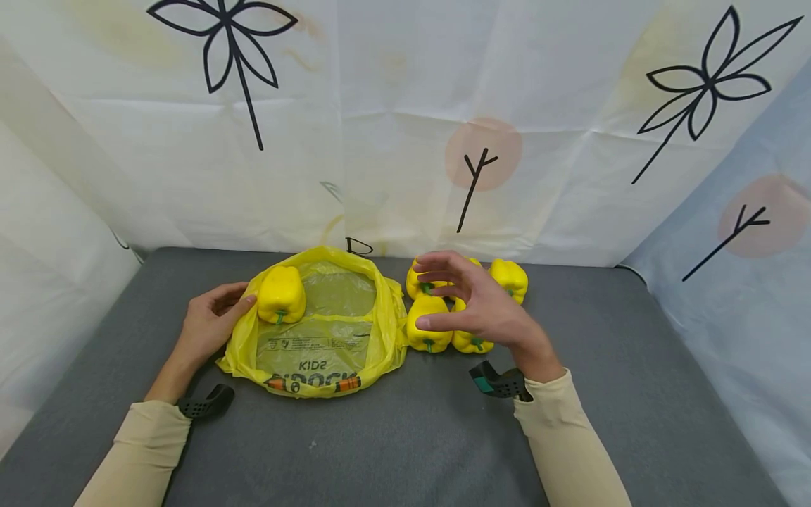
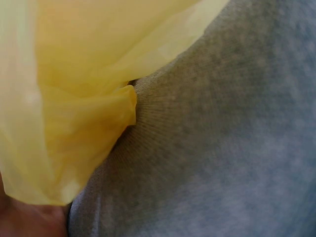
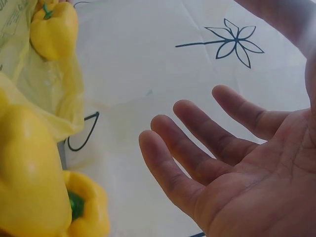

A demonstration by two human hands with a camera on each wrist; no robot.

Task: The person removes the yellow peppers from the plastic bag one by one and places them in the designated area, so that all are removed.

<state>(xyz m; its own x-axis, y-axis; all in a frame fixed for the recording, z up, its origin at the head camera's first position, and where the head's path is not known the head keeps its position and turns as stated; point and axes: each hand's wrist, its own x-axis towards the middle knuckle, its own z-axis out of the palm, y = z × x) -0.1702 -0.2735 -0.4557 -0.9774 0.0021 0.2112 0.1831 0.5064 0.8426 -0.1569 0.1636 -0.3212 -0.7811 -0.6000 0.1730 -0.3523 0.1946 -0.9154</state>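
A yellow plastic bag (image 1: 394, 345) lies on the table with its mouth spread wide. One yellow bell pepper (image 1: 281, 292) sits inside, against its left side. My left hand (image 1: 212, 317) pinches the bag's left rim between thumb and fingers; in the left wrist view the bag's film (image 2: 84, 133) hides most of that hand. Above a group of several yellow bell peppers (image 1: 429, 325) to the right of the bag hovers my right hand (image 1: 481, 306), its fingers spread and slightly bent. The right wrist view shows its palm (image 3: 256, 187) holding nothing. It partly covers some of the peppers.
The grey table (image 1: 393, 451) extends in front of the bag and to both sides. A white printed cloth (image 1: 405, 176) hangs behind its back edge. Each wrist wears a black band, such as the right one (image 1: 507, 384).
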